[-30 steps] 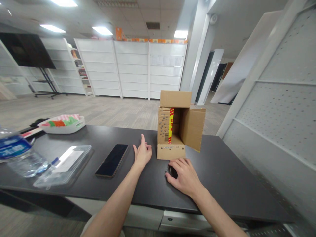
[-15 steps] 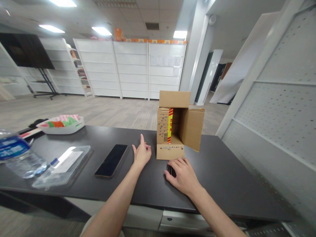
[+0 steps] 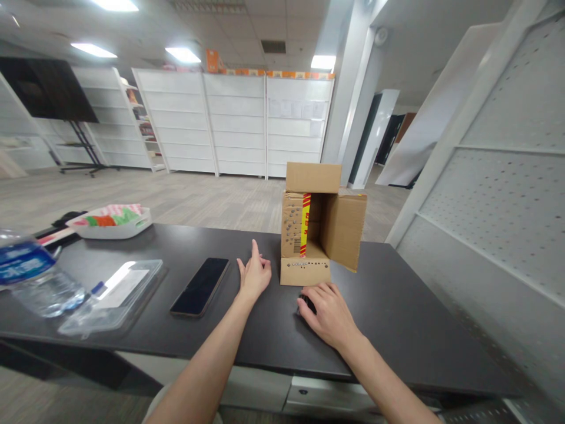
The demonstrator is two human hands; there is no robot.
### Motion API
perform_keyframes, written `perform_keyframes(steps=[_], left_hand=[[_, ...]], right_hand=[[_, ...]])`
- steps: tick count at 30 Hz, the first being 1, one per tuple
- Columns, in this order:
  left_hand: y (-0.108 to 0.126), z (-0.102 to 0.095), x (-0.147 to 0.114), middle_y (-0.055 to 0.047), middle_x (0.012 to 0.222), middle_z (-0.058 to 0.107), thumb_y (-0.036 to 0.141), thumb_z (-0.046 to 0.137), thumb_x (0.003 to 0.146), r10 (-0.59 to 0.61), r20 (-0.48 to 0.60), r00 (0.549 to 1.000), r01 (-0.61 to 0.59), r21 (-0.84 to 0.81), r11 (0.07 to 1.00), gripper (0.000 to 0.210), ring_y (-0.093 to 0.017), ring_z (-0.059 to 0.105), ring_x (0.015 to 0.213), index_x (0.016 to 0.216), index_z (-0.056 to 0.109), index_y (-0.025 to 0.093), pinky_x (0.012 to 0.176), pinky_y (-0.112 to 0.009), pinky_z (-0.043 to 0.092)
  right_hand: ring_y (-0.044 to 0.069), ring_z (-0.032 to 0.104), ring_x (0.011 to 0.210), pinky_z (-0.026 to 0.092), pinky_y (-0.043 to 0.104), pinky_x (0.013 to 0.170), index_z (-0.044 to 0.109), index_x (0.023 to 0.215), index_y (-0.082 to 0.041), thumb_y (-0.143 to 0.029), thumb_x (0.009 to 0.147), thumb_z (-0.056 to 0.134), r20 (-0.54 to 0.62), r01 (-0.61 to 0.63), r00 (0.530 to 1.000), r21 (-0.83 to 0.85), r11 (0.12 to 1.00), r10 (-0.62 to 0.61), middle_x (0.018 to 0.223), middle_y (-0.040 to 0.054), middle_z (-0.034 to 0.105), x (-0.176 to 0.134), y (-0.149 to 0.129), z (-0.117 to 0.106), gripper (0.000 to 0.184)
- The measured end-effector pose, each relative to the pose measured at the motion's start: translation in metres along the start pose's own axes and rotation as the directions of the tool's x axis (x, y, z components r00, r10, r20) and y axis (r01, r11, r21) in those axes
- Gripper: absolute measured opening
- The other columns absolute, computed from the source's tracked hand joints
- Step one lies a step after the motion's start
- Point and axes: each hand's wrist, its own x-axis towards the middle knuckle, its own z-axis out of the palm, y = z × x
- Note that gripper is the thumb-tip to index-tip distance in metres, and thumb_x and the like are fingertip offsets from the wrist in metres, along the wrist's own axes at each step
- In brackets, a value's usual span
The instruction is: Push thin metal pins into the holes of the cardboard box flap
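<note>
Thumb of the right hand has drawn nearer its fingers, curled over a small, mostly hidden dark object on the desk before the cardboard box, pinched or not I cannot tell, while the left hand is loosely spread, index finger extended.

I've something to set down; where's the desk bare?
Widest: the desk right of the cardboard box and right hand, toward the perforated panel. Another: beyond the phone, right of the white tray. Crowded: left end, around bottle and clear case.
</note>
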Motion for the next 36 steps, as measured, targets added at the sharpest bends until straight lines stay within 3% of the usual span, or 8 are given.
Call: perform_keyframes(steps=[10, 18, 23, 29, 36], left_hand=[[0.001, -0.001, -0.002, -0.004, 0.097, 0.076, 0.017, 0.048, 0.086, 0.003, 0.001, 1.000, -0.003, -0.020, 1.000, 0.087, -0.020, 0.055, 0.130, 0.156, -0.003, 0.013, 0.120, -0.062, -0.001], [0.004, -0.003, -0.003, -0.004, 0.098, 0.076, 0.017, 0.047, 0.088, 0.003, 0.007, 1.000, -0.003, -0.003, 1.000, 0.085, -0.020, 0.055, 0.130, 0.156, -0.003, 0.014, 0.120, -0.062, 0.001], [0.005, -0.004, -0.003, -0.005, 0.097, 0.076, 0.016, 0.047, 0.088, 0.000, 0.008, 1.000, 0.000, 0.005, 1.000, 0.085, -0.021, 0.056, 0.129, 0.156, -0.003, 0.013, 0.121, -0.061, 0.001], [0.003, -0.002, -0.003, -0.004, 0.097, 0.076, 0.016, 0.047, 0.088, 0.010, 0.003, 1.000, -0.010, 0.008, 1.000, 0.085, -0.021, 0.055, 0.130, 0.156, -0.004, 0.014, 0.121, -0.061, 0.002], [0.001, 0.000, -0.002, -0.003, 0.094, 0.075, 0.018, 0.046, 0.088, 0.016, 0.002, 1.000, -0.016, -0.004, 1.000, 0.085, -0.020, 0.056, 0.129, 0.156, -0.005, 0.013, 0.121, -0.060, 0.000]], right_hand=[[0.018, 0.064, 0.086, 0.035, 0.033, 0.083, 0.068, 0.096, -0.020, -0.027, 0.103, 0.043, -0.075, 0.066, 0.995, -0.021, 0.998, -0.067, 0.090, 0.0047, 0.074, -0.001, 0.003, 0.000, 0.027], [0.019, 0.062, 0.082, 0.037, 0.033, 0.080, 0.068, 0.094, -0.020, -0.028, 0.105, 0.037, -0.085, 0.051, 0.995, -0.018, 0.999, -0.052, 0.086, 0.0059, 0.072, -0.002, 0.007, 0.000, 0.033], [0.020, 0.064, 0.084, 0.041, 0.033, 0.078, 0.068, 0.096, -0.020, -0.032, 0.104, 0.038, -0.129, -0.044, 0.990, 0.147, 0.988, 0.063, 0.089, 0.0064, 0.072, 0.003, 0.016, 0.000, 0.034], [0.022, 0.067, 0.086, 0.048, 0.032, 0.079, 0.070, 0.093, -0.020, -0.040, 0.102, 0.041, -0.197, -0.155, 0.950, 0.377, 0.913, 0.242, 0.093, 0.0071, 0.074, 0.019, 0.031, 0.002, 0.035], [0.021, 0.066, 0.077, 0.048, 0.031, 0.072, 0.070, 0.091, -0.019, -0.046, 0.100, 0.042, -0.237, -0.224, 0.902, 0.455, 0.862, 0.360, 0.084, 0.0066, 0.072, 0.041, 0.038, 0.005, 0.040]])
